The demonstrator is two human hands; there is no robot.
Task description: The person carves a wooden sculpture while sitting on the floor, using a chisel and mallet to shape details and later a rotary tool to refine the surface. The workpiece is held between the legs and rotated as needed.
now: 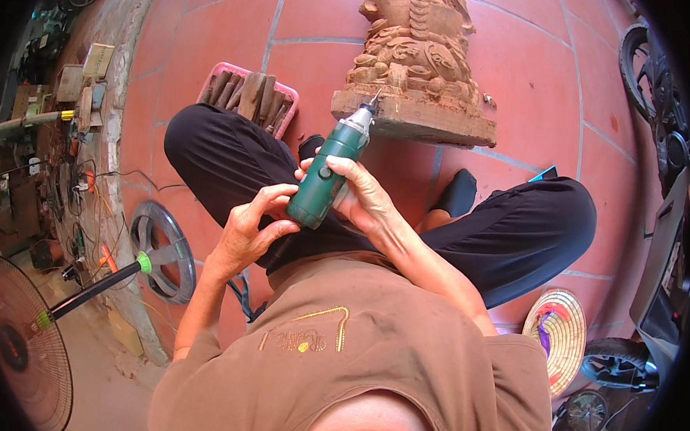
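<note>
A green rotary tool (pixel 334 162) with a silver nose and a thin pointed bit is held tilted above my lap, its bit toward the upper right. My right hand (pixel 361 197) wraps around its body from the right, thumb lying near a round button. At the lower end of the tool, the thumb and fingers of my left hand (pixel 252 225) pinch the casing. Just beyond the bit stands a carved brown wooden statue (pixel 415 63) on a thick block base (pixel 420 119). The bit overlaps the base in view; I cannot tell whether they touch.
A pink basket (pixel 290 107) of wooden-handled tools sits beyond my left knee. At the left are a standing fan (pixel 22 347) and cluttered shelves. A woven conical hat (pixel 557 340) lies at the right, near motorbike wheels (pixel 622 363). Red tiles (pixel 523 92) cover the floor.
</note>
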